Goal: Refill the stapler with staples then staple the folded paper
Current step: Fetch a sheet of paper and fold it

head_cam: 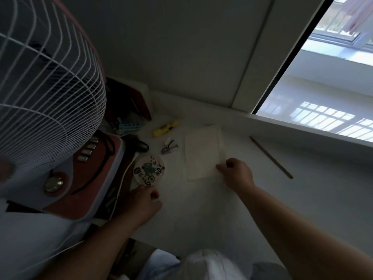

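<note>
Matt white tabletop (262, 199), smooth. Folded paper (202, 152), matt, off-white, faintly creased. Small stapler (169, 148), shiny metal with purple plastic. Glossy yellow plastic highlighter (165, 128). White wire fan grille (50, 87). Glossy printed round disc (149, 171). Thin stick (271, 157), wood-like, dull brown.

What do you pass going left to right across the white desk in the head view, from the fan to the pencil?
Fan → round printed coaster → small stapler → folded paper → right hand → pencil.
</note>
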